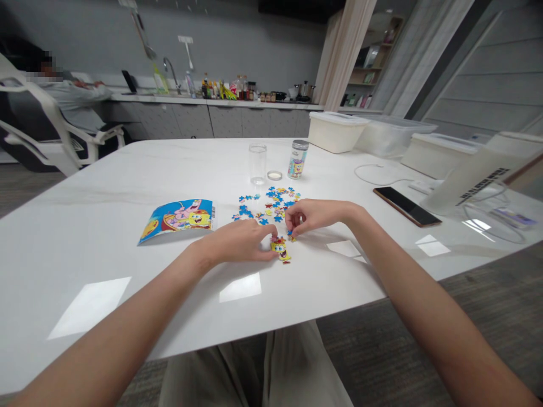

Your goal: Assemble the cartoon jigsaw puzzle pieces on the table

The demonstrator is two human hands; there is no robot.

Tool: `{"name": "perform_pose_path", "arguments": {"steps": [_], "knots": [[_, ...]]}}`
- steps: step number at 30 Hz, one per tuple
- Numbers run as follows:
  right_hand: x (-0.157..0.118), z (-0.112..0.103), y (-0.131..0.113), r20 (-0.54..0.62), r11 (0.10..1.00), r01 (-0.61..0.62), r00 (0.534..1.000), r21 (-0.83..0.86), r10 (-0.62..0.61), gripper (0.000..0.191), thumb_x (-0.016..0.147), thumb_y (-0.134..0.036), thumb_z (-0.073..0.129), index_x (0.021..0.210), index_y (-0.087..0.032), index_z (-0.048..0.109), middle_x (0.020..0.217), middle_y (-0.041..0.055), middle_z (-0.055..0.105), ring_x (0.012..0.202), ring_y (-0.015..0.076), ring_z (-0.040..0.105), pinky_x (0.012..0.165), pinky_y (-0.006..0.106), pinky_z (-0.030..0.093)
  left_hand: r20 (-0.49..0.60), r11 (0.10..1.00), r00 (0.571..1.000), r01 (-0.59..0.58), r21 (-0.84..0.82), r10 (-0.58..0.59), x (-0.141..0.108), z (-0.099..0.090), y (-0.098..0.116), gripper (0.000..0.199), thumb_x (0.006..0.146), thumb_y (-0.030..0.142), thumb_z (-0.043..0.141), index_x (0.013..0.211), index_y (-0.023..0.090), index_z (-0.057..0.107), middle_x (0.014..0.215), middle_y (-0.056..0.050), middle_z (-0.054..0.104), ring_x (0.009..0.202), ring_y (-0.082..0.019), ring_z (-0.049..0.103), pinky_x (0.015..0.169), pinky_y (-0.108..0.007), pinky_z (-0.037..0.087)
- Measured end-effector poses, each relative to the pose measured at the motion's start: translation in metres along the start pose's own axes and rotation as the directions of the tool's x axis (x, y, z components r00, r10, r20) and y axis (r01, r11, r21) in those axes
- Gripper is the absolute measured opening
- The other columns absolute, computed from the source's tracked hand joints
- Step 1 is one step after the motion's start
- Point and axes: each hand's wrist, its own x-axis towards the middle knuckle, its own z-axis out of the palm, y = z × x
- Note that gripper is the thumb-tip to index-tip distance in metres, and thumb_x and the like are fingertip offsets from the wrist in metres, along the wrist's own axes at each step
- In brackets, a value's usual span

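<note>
A small joined section of jigsaw puzzle [281, 252], yellow with a cartoon face, lies flat near the table's front edge. My left hand [246, 240] grips its left side between thumb and fingertips. Just above and right of that section, my right hand [311, 216] pinches a small blue and yellow puzzle piece [291, 234], partly hidden by the fingers. Beyond both hands, loose puzzle pieces [244, 212] in blue, yellow and red are scattered. To the left lies a slightly curled picture sheet [180, 217] showing cartoon figures on blue.
Behind the pieces stand a clear jar [257, 164], a round lid [275, 176] and a printed can [298, 160]. Right of my hands are a phone [405, 206], a white cable [369, 175] and lidded storage boxes [337, 133]. A person [76, 102] sits at back left.
</note>
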Motion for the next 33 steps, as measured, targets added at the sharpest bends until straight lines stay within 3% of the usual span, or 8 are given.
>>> {"name": "perform_pose_path", "arguments": {"steps": [7,14,33], "knots": [[0.0019,0.0023,-0.0021,0.029,1.000,-0.017,0.999,-0.012,0.017,0.013,0.075,-0.026,0.063,0.080,-0.015,0.065,0.074,0.0015,0.066,0.068,0.0127,0.058,0.065,0.024,0.044,0.009,1.000,1.000,0.008,-0.004,-0.008,-0.0001,-0.0015,0.0014,0.042,0.084,0.050,0.046,0.111,0.023,0.063,0.066,-0.002,0.060,0.065,-0.017,0.056,0.061,-0.027,0.040],[0.0029,0.0038,0.0000,0.018,0.998,-0.023,1.000,-0.059,0.024,0.029,0.070,-0.037,0.071,0.088,-0.015,0.066,0.077,0.0021,0.064,0.070,0.0139,0.056,0.064,0.025,0.043,0.017,1.000,1.000,-0.012,-0.014,0.012,0.0014,0.0015,-0.0013,0.042,0.085,0.050,0.046,0.110,0.021,0.062,0.063,-0.001,0.059,0.062,-0.017,0.055,0.058,-0.026,0.037],[0.0049,0.0080,-0.0033,0.002,0.993,-0.042,0.999,-0.114,0.043,0.028,0.074,-0.041,0.068,0.084,-0.016,0.063,0.075,0.0008,0.061,0.065,0.0125,0.052,0.059,0.024,0.039,0.043,0.998,0.999,0.022,-0.063,-0.019,0.0009,0.0032,-0.0030,0.043,0.084,0.053,0.046,0.110,0.021,0.059,0.063,-0.002,0.058,0.062,-0.019,0.057,0.058,-0.027,0.039]]}}
